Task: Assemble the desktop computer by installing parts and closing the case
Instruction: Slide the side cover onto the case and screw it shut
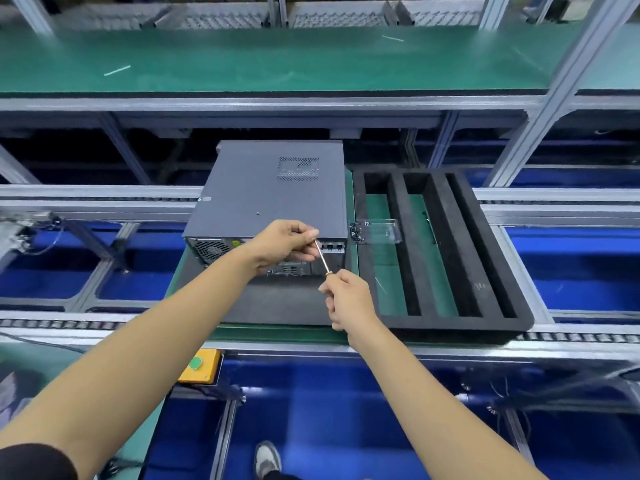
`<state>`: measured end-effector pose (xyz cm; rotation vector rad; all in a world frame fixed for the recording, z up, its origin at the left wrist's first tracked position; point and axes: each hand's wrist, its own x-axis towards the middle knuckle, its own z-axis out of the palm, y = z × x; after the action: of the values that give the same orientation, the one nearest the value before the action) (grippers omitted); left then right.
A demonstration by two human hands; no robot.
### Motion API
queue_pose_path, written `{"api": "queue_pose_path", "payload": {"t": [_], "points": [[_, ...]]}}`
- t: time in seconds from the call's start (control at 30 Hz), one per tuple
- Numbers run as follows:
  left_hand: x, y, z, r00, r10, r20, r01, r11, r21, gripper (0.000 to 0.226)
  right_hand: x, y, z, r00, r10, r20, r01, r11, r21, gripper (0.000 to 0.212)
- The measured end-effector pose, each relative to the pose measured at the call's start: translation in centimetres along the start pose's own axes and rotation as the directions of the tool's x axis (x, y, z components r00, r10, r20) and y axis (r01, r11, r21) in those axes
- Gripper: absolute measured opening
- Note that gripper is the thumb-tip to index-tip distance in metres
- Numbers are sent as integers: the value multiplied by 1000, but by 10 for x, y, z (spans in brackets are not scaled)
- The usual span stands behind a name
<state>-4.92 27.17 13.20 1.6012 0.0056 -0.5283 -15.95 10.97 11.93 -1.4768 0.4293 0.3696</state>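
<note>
Head view: green conveyor pallet (194,268) sits under both my hands. Desktop case (266,192) lies flat on it with the side panel on, rear ports facing me, just beyond and under my left fingers. Black foam tray (498,271) with long slots lies to the right of my right fingers, touching the pallet edge beside the case. Clear plastic clamshell (375,231) rests on the tray's near-left corner, just right of my left fingertips. Yellow box with a green button (201,365) hangs on the rail below my left forearm. My left hand (284,245) pinches the tip end of the screwdriver (322,256) between thumb and fingers, at the case's rear top edge. My right hand (348,299) has its fingers curled round the handle, the brass collar showing just above them. Shaft slants between the two hands.
</note>
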Motion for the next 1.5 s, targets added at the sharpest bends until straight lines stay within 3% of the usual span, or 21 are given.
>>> {"api": "queue_pose_path", "payload": {"t": [0.2, 0.37, 0.67, 1.23, 1.5], "points": [[-12, -25, 44, 979, -160, -129, 115, 948, -298, 20, -6, 19, 1, 996, 86, -26, -83, 991, 103, 11], [-6, -46, 67, 946, -258, -195, 168, 907, -385, 23, -1, 38, 4, 988, 130, -80, -119, 985, 128, 12], [23, -52, 75, 942, -260, -213, 139, 879, -456, 24, 19, 35, 8, 978, 111, -176, -93, 990, 110, 21], [47, -46, 73, 907, -278, -315, 100, 870, -482, 27, 42, 16, 6, 976, 131, -175, -129, 991, 25, 20], [48, -52, 79, 898, -251, -362, 41, 866, -499, 30, 44, 16, -3, 978, 34, -205, -55, 993, -100, 20]]}}
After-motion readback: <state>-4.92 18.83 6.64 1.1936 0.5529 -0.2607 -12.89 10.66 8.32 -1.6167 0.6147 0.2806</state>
